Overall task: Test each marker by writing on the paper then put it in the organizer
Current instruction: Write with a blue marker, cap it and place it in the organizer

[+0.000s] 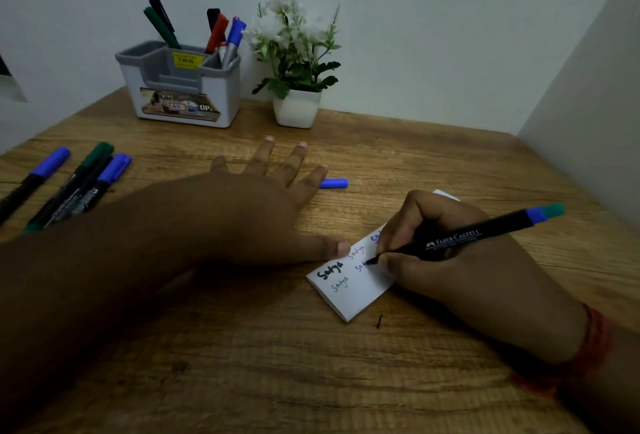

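My right hand grips a black marker with a blue band and green end, its tip touching the small folded white paper, which carries several written words. My left hand lies flat on the table with fingers spread, the thumb pressing the paper's left edge. A blue cap lies on the table just beyond the left fingers. The grey-and-white organizer stands at the back and holds several markers. Three capped markers lie at the left.
A small white pot with a white-flowered plant stands right of the organizer. A wall closes in on the right side of the wooden table. A short black mark lies on the wood below the paper.
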`<state>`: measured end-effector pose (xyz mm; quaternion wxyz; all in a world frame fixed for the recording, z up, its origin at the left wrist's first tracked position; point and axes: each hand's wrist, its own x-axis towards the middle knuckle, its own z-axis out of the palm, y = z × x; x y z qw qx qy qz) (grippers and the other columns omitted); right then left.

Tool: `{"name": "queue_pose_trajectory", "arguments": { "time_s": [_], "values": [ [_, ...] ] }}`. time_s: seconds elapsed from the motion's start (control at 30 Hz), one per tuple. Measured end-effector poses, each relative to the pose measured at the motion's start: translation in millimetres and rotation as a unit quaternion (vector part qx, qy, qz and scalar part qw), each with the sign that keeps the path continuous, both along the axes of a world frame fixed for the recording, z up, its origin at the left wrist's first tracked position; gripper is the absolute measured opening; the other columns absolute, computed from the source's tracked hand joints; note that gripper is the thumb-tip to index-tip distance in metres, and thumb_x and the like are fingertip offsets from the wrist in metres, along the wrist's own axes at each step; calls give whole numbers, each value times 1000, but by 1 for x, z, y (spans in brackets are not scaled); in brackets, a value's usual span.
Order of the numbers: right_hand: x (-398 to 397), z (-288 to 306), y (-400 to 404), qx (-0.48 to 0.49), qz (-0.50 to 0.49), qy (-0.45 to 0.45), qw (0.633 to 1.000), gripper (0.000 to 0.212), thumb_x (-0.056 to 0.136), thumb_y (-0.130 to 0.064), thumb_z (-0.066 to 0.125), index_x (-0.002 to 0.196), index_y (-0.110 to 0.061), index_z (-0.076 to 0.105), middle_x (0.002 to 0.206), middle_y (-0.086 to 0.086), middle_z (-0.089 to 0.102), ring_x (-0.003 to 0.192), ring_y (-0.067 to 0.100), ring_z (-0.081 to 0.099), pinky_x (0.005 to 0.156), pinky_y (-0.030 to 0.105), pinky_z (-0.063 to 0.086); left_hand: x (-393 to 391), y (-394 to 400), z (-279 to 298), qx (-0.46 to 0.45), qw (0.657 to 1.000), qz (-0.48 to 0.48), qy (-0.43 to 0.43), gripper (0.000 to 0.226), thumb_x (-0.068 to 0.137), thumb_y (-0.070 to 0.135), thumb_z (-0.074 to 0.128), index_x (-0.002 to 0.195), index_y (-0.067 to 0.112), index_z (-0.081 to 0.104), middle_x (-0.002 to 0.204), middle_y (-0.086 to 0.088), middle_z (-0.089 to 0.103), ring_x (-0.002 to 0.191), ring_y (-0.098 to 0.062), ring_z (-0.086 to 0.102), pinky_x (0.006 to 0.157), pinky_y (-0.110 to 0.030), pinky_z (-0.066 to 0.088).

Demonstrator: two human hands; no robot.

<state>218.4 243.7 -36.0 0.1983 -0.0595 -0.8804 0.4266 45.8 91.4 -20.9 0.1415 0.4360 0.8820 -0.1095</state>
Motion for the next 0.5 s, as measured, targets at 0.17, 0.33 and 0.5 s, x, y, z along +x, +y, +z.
{"name": "queue_pose_trajectory", "arguments": {
  "time_s": [0.17,0.33,0.5],
  "values": [
    [1,1,0,12,-7,-4,1000,24,73,-8,78,69,-24,61,81,5,72,81,24,71,74,53,57,0,-1,0,1,1000,-2,1,112,53,100,12,143,47,-30,150,9,-44,141,-28,-36,111,-72,1],
    [0,1,0,15,-17,-11,1000,27,74,-3,80,68,-22,61,80,2,73,80,21,71,74,51,58,0,0,0,1,1000,-1,-1,112,52,99,12,143,47,-29,150,9,-44,141,-28,-35,111,-72,0],
    [0,4,-2,27,-16,-14,999,22,72,-9,76,67,-22,60,78,4,72,76,22,70,71,48,57,2,0,1,-1,1000,0,-1,113,52,99,12,144,47,-29,150,8,-44,141,-29,-36,112,-71,0]
  ]
}}
